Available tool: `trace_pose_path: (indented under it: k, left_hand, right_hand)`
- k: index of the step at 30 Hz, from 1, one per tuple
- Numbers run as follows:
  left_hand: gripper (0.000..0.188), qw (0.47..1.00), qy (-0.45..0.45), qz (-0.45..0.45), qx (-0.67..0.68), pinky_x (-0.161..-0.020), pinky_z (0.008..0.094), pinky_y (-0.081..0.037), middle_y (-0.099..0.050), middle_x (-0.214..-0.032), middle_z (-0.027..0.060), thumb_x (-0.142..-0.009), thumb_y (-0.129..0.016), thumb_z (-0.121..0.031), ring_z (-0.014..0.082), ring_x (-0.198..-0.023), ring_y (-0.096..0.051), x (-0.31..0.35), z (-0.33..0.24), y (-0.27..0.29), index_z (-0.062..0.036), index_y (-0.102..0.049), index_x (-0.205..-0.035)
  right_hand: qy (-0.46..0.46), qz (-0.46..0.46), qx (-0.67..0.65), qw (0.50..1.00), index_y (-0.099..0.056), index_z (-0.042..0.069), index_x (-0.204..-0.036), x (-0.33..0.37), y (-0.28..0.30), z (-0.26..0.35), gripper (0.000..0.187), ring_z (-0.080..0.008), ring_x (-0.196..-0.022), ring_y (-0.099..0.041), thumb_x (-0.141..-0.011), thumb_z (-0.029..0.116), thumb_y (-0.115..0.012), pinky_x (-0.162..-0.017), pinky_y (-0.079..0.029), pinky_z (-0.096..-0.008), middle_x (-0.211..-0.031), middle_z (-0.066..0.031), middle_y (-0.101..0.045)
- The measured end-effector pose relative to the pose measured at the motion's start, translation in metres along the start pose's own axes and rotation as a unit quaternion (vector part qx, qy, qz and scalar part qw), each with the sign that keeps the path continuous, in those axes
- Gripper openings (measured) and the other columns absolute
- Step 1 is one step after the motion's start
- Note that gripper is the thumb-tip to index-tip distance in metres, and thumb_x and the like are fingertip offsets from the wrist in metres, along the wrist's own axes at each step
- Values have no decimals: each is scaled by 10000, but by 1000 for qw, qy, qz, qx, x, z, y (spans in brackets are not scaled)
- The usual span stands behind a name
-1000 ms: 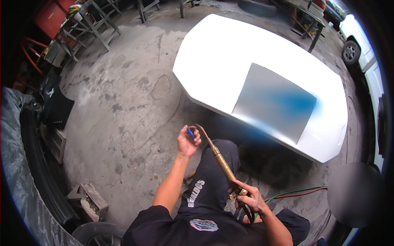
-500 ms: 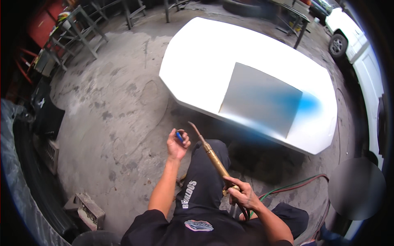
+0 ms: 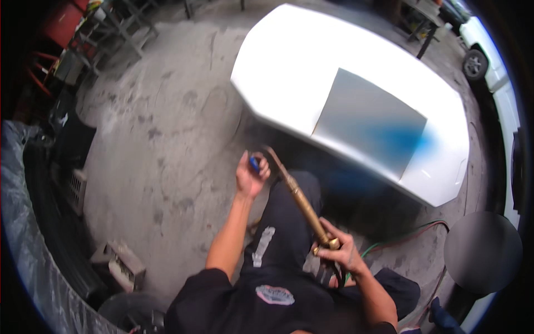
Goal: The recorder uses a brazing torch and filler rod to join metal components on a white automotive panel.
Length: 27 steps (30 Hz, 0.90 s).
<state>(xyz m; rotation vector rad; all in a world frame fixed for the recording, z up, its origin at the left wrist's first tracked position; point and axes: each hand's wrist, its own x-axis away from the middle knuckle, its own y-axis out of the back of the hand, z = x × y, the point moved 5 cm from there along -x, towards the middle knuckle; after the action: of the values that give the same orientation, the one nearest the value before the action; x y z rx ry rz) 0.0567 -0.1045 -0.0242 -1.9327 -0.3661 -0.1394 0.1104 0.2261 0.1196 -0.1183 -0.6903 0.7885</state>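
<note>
My right hand [image 3: 344, 253] is wrapped around the valve end of a brass gas torch [image 3: 303, 205]. The torch slants up and left over my knee, its thin bent tip beside my left fingers. In my left hand [image 3: 250, 181], a small blue lighter [image 3: 254, 163] is gripped close to that tip. I cannot make out a flame. Beyond both hands lies a large white panel [image 3: 289, 55] with angled corners. A grey rectangular sheet [image 3: 356, 108] rests on it, and a blurred blue patch overlaps the sheet's right part.
Red and green hoses [image 3: 403, 238] run across the concrete floor [image 3: 183, 145] at my right. A hollow block [image 3: 123, 267] sits at lower left, near black parts and plastic sheeting [image 3: 28, 222]. Metal stands [image 3: 119, 28] are at the back left; a white vehicle [image 3: 489, 50] stands far right.
The view has shifted, so the panel sits higher and farther right. My left hand and lighter have come nearer the torch tip. Both hands keep their hold.
</note>
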Motion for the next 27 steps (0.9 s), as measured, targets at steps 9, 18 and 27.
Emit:
trace_pose_path:
  k: [9,18,27]
  left_hand:
    - [514,999,-14,39,14,-578,303,-333,-535,-782,56,-1016,-568,-548,159,-653,-436,1,-20,-14,-58,-724,-1031]
    - [535,999,-13,39,-8,-553,287,-317,-519,-755,49,-994,-588,-574,148,-636,-421,8,-15,-23,-55,-722,-992]
    - [470,995,3,98,6,-507,265,-286,-461,-719,1,-990,-587,-538,111,-573,-360,4,-22,-8,-85,-696,-928]
  right_hand:
    - [4,12,-65,998,-313,92,-1641,-3,7,-2,942,-138,-671,-658,-831,-35,-776,-544,-577,-279,-1005,-143,-715]
    - [-47,25,-76,996,-333,64,-1627,-2,6,-14,957,-201,-734,-700,-805,-2,-819,-523,-590,-290,-1018,-187,-722]
    - [-49,44,-88,994,-297,101,-1648,-7,6,-11,947,-147,-601,-658,-849,-27,-788,-531,-560,-273,-980,-141,-718]
